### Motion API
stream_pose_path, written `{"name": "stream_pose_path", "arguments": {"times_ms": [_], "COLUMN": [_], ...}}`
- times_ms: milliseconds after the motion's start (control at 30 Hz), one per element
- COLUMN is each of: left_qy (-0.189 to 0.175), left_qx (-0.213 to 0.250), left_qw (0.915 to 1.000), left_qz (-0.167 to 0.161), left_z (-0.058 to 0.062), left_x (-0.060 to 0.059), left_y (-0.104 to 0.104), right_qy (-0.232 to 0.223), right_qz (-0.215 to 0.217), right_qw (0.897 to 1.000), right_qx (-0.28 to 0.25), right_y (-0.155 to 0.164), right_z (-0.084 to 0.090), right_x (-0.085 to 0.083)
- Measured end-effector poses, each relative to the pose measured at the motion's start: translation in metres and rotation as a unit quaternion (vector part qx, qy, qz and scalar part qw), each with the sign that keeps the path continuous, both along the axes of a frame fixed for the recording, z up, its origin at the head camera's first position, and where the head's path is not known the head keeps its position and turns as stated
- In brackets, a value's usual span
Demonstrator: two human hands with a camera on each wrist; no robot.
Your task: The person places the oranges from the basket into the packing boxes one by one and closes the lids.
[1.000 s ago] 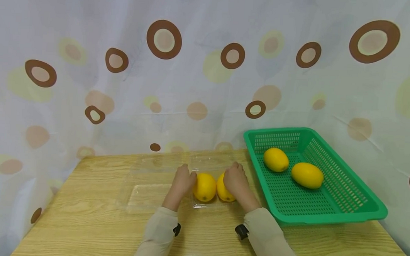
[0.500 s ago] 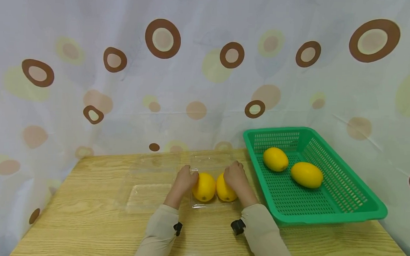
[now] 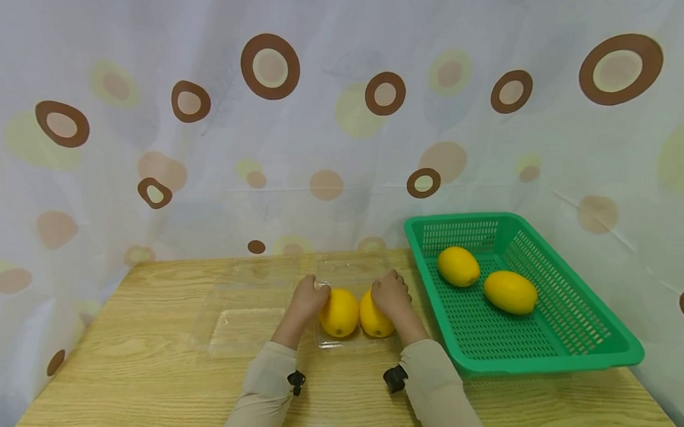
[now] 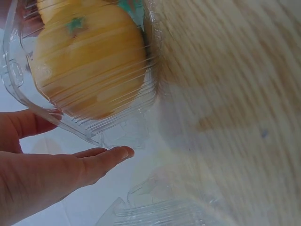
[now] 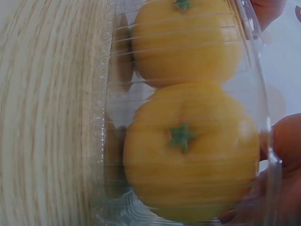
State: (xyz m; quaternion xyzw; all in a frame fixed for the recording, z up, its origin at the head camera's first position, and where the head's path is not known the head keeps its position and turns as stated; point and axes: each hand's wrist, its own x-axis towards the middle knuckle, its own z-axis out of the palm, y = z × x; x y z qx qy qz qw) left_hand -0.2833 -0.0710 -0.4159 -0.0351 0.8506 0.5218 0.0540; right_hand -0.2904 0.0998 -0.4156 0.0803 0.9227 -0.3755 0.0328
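Two oranges [image 3: 339,313] with green star-shaped stem marks sit side by side in a clear plastic clamshell box [image 3: 335,345]. My left hand [image 3: 307,302] holds the box's left side, thumb over the rim near the left orange and fingers outside along the wall. On the opposite side my right hand [image 3: 394,300] grips the box at the right orange [image 5: 190,150], its fingers partly hidden behind the fruit and plastic. The right wrist view shows both oranges through the ribbed front wall. Seen from the left wrist, the left fingers [image 4: 94,165] reach past the box's corner.
Left of the box lies a second clear plastic box [image 3: 249,325] on the wooden table [image 3: 137,364]. At the right stands a green perforated basket [image 3: 543,363] with two yellow oval fruits [image 3: 511,292] in it. A patterned curtain [image 3: 322,141] hangs behind the table.
Both hands stay at the box with the two oranges. Only a slight shift of the hands and forearms shows, along with a small leftward drift of the whole head view.
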Motion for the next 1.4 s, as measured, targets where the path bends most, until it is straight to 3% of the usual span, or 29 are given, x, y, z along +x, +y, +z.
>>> {"name": "stream_pose_path", "arguments": {"times_ms": [367,867,1167,1400], "left_qy": [0.017,0.047,0.089,0.086], "left_qx": [0.026,0.095,0.128,0.156], "left_qw": [0.9995,0.9942,0.9875,0.9827], "left_qz": [0.004,0.019,0.028,0.050], "left_z": [0.002,0.004,0.002,0.012], "left_x": [0.000,0.002,-0.002,0.000], "left_y": [0.001,0.000,-0.001,0.000], "right_qy": [0.027,0.059,0.080,0.097], "right_qz": [-0.008,-0.025,-0.027,-0.025], "right_qw": [0.999,0.994,0.992,0.990], "right_qx": [-0.037,-0.086,-0.094,-0.094], "right_y": [0.003,0.003,0.004,0.004], "right_z": [0.002,0.010,0.014,0.015], "right_x": [0.000,0.004,0.006,0.008]}}
